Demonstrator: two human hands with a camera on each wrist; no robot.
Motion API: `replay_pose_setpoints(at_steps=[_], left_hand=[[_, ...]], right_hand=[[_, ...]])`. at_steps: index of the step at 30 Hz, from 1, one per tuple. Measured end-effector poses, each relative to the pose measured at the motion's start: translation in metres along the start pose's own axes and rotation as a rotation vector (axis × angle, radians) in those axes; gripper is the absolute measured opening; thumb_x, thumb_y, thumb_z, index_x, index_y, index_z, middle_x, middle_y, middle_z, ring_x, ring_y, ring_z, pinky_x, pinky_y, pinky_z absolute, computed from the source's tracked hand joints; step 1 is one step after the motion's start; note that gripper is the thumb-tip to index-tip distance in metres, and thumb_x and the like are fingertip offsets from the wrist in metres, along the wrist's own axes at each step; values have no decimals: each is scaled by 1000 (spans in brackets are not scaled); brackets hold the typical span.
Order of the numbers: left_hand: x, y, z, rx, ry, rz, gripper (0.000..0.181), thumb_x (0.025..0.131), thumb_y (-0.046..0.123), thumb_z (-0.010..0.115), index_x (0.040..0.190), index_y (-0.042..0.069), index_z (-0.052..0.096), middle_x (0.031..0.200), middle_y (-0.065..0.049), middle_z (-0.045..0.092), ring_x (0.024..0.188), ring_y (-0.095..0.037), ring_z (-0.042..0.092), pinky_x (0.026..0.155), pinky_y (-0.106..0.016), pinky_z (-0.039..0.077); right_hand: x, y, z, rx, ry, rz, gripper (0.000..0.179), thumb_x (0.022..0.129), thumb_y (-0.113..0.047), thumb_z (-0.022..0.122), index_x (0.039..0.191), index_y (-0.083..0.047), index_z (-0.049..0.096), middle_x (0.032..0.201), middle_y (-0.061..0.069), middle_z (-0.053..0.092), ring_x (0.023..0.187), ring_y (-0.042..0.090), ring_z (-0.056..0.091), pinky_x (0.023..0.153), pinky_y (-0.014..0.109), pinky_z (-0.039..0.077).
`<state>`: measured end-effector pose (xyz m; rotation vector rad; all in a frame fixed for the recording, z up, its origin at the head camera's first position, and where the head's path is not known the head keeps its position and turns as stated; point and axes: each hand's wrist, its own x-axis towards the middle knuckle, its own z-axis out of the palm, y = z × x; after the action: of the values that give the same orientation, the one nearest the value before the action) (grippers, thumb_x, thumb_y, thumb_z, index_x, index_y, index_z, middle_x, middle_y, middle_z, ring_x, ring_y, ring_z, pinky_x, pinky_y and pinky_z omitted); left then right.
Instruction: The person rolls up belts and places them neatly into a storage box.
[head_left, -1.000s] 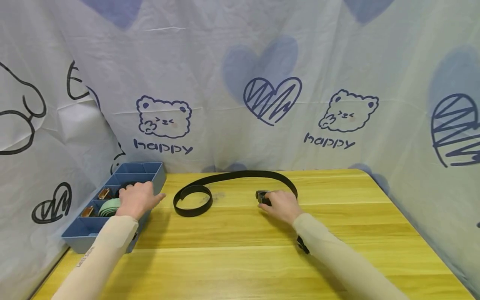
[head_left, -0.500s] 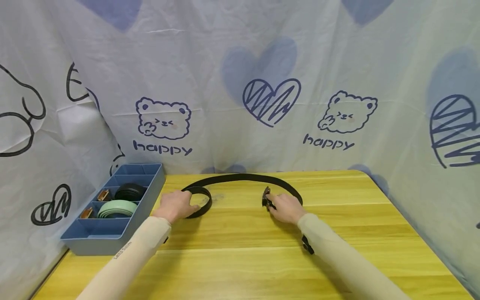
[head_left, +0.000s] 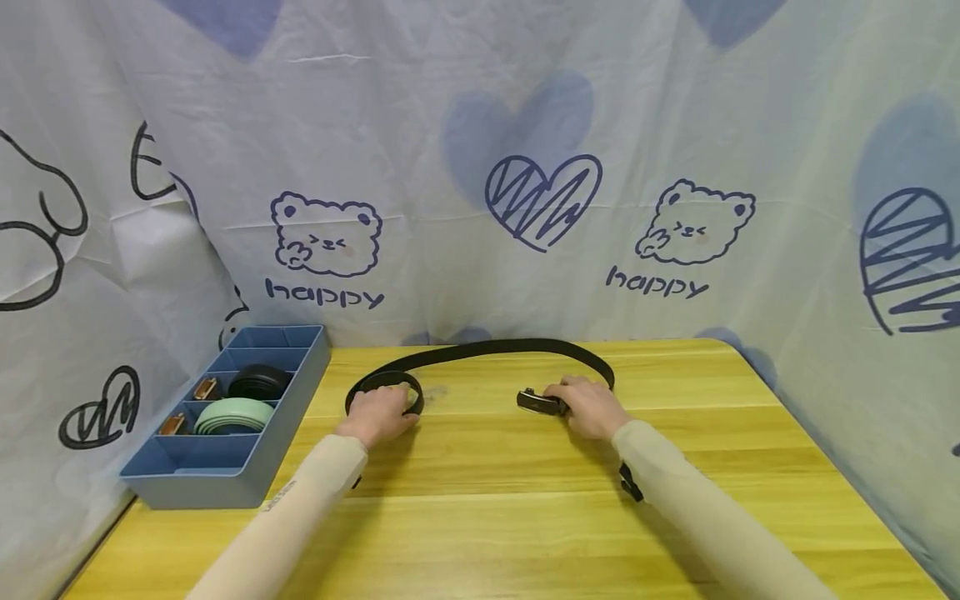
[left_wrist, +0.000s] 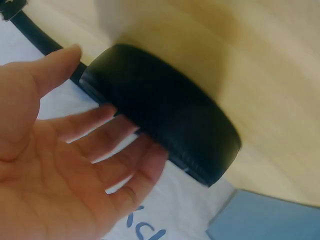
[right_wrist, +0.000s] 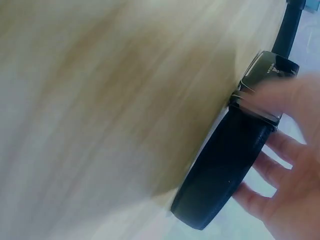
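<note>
A black belt [head_left: 495, 346] stands on edge across the table in a long arc, its left end rolled into a loose coil [left_wrist: 160, 110]. My left hand [head_left: 377, 415] is over the near side of that coil; in the left wrist view its fingers reach the coil's lower edge, the thumb apart from them. At the belt's other end is a dark, shiny metal buckle [right_wrist: 262, 72]. My right hand [head_left: 592, 408] holds the belt just behind the buckle, thumb across its face and fingers behind, as the right wrist view shows. The buckle points left, towards the coil.
A blue divided box [head_left: 285, 450] stands at the table's left. In its compartments lie a rolled black belt [head_left: 258, 379], a rolled pale green belt [head_left: 238, 414] and brownish metal buckles [head_left: 207, 388]. A printed white curtain [head_left: 450, 275] hangs behind the wooden table [head_left: 480, 533].
My left hand has moved right from over the box to the belt's coil. My right hand has shifted slightly right and turned the buckle, and the arc's right end has shifted right.
</note>
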<state>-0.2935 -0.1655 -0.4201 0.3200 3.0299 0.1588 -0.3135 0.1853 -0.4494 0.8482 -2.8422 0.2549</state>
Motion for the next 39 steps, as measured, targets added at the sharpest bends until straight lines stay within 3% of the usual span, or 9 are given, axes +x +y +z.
replay_pose_setpoints(at_steps=[6, 13, 19, 23, 27, 30, 34, 37, 39], left_hand=[[9, 6, 9, 6, 8, 42, 55, 96, 30, 64, 138, -2, 48, 125, -21, 64, 111, -38, 63, 90, -56, 49], [14, 12, 14, 2, 2, 77, 27, 97, 9, 59, 124, 8, 61, 119, -18, 66, 106, -40, 64, 86, -56, 51], [13, 10, 15, -82, 23, 206, 35, 87, -9, 62, 115, 12, 64, 113, -12, 68, 105, -31, 64, 92, -46, 50], [12, 15, 14, -126, -18, 258, 6, 91, 9, 67, 92, 9, 62, 88, -5, 63, 84, -21, 57, 78, -36, 45], [12, 23, 16, -136, -18, 237, 39, 97, 38, 61, 69, 12, 53, 66, 0, 46, 63, -15, 45, 66, -31, 38], [12, 25, 18, -131, 5, 214, 45, 99, 37, 58, 61, 15, 50, 64, 0, 47, 58, -15, 46, 64, -30, 39], [12, 24, 19, -117, 14, 269, 42, 92, 24, 67, 57, 16, 46, 95, -9, 67, 95, -24, 63, 81, -34, 47], [11, 20, 20, -123, -18, 317, 37, 84, 24, 73, 56, 18, 48, 133, -14, 60, 135, -32, 45, 107, -41, 40], [9, 18, 22, -128, -35, 326, 38, 81, 28, 75, 54, 19, 50, 140, -12, 56, 139, -31, 42, 114, -45, 33]], right_hand=[[1, -3, 0, 16, -38, 18, 34, 89, -36, 72, 118, -17, 68, 103, 3, 65, 88, 23, 63, 76, 45, 50], [-2, 8, -8, 17, 15, -90, 12, 89, -9, 71, 99, -13, 74, 98, 2, 71, 91, 25, 65, 85, 44, 52], [-11, 28, -19, -7, -14, -116, 21, 83, 4, 70, 93, -14, 76, 93, 2, 73, 90, 27, 65, 86, 46, 52], [-19, 40, -29, -60, -53, -124, 30, 77, 11, 69, 89, -15, 77, 91, 2, 74, 89, 29, 64, 84, 48, 52], [-28, 52, -39, -46, -139, -71, 32, 75, 12, 67, 86, -16, 78, 91, 1, 73, 88, 28, 64, 83, 48, 52], [-36, 60, -45, -5, -212, -12, 23, 75, 6, 72, 82, -16, 76, 86, -2, 72, 82, 22, 64, 80, 44, 54], [-46, 71, -53, 39, -310, 111, 14, 80, -13, 80, 72, -15, 69, 70, -5, 60, 64, 13, 52, 62, 33, 45], [-53, 79, -57, 41, -357, 203, 22, 83, -20, 79, 68, -15, 63, 65, -4, 51, 61, 14, 43, 59, 30, 34], [-56, 84, -60, 31, -364, 229, 21, 83, -17, 78, 68, -15, 63, 65, -3, 52, 62, 14, 44, 59, 30, 34]])
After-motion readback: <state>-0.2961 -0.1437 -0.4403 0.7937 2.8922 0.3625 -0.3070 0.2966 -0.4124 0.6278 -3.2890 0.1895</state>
